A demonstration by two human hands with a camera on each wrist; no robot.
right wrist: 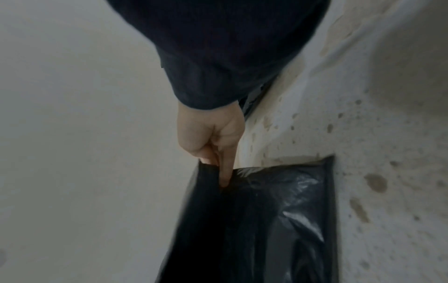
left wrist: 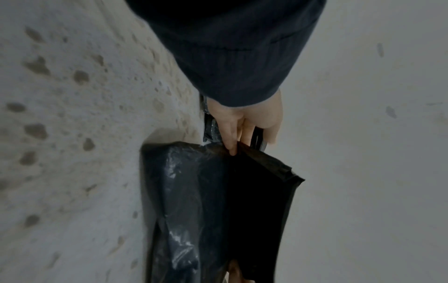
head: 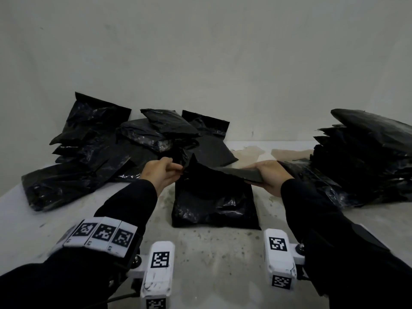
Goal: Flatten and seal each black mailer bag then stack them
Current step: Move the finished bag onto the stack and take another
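Stained white table [head: 223, 259] against a plain wall, dim light. One black mailer bag [head: 214, 204] lies centre front, body on the table, its open flap end lifted. Left hand [head: 159, 175] pinches the flap's left corner; right hand [head: 269, 177] grips the right corner, fingers curled round it. Loose pile of unsealed bags [head: 107, 148] back left, stack of done bags [head: 365, 157] right. Step looks like sealing: next probably fold the flap down, press flat, then move it to the stack.
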